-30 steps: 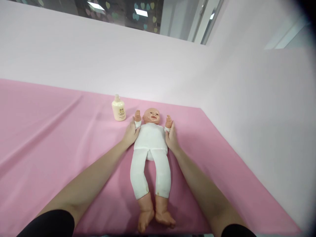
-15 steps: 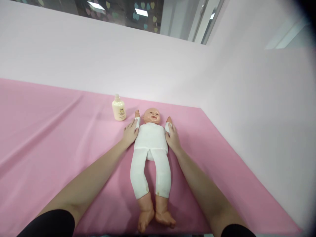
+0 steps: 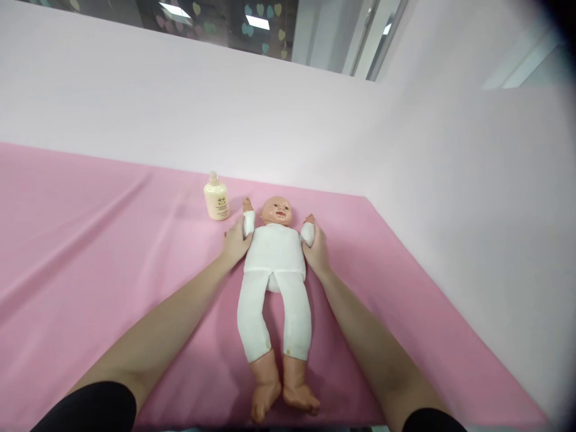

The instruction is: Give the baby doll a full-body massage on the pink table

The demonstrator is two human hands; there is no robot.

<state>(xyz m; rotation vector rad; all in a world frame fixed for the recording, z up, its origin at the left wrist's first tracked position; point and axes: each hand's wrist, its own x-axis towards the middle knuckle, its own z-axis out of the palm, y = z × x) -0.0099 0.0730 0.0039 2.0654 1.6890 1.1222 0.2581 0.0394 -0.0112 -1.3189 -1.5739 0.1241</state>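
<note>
Two hands closed on doll (image 3: 274,252): left hand (image 3: 235,242) gripping one white-sleeved arm, right hand (image 3: 317,249) the other; doll face-up.

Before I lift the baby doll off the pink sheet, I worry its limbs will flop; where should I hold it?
Grip the white-clothed torso from both sides. The doll lies face-up, feet toward you, and the left hand and right hand already flank its upper arms. The legs look soft and stuffed, so the broader trunk probably carries it best.
</note>
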